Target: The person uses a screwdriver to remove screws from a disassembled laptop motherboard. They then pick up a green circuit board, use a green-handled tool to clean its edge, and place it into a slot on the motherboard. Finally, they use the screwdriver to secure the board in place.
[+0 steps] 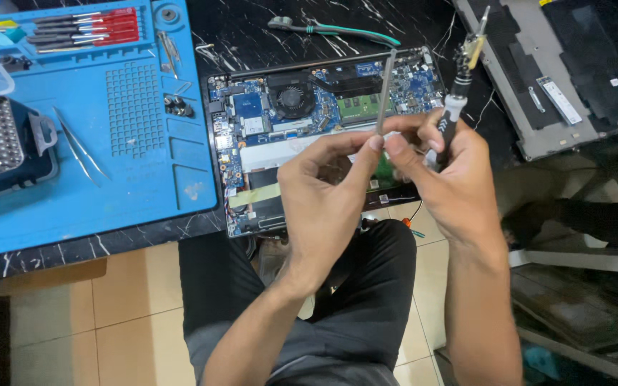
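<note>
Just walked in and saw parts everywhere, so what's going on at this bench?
A seated person is working over an opened laptop whose board and fan are exposed. The left hand pinches a thin grey metal strip upright. The right hand meets it at the fingertips while gripping a black-handled screwdriver. Tweezers lie on the blue work mat, and the removed bottom cover sits to the right.

Both hands raised over an opened laptop [323, 121] on a dark marbled counter [252, 28]. Left hand [323, 200] pinching a thin grey metal strip [386, 89] upright between fingertips. Right hand [452, 179] closed round a black-handled screwdriver [455, 100], also touching the strip. Blue work mat [137, 143] with tweezers [80, 146] to the left; detached bottom cover [559, 78] to the right.
</note>
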